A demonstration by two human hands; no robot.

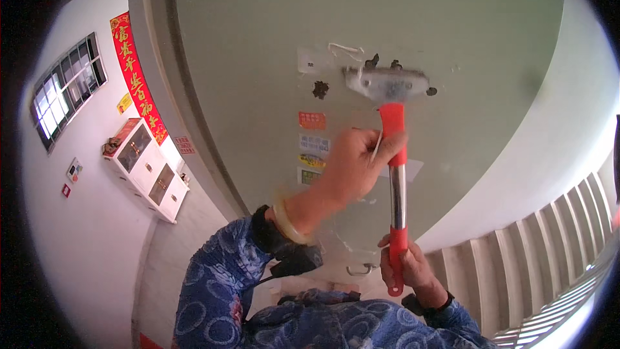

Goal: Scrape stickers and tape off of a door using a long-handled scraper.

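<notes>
A long-handled scraper [398, 194] with red grips, a metal shaft and a wide metal head stands nearly upright in front of a grey-green door panel [252, 58]. My right hand [409, 269] is closed round its lower red grip. Higher up, my left hand [361, 160] pinches the upper red grip with its thumb and fingers; a thin pale strip shows by the thumb. The blade lies at the panel, among dark patches [320, 90]. White residue [346, 50] clings just above the blade. Left of the shaft are several stickers, among them an orange one [312, 120].
A metal handle [361, 270] sits low on the panel. Stairs [513, 257] with a railing [557, 320] run along the right. At left are a door frame [193, 106], a white cabinet [150, 169], a barred window [68, 89] and a red banner [138, 77].
</notes>
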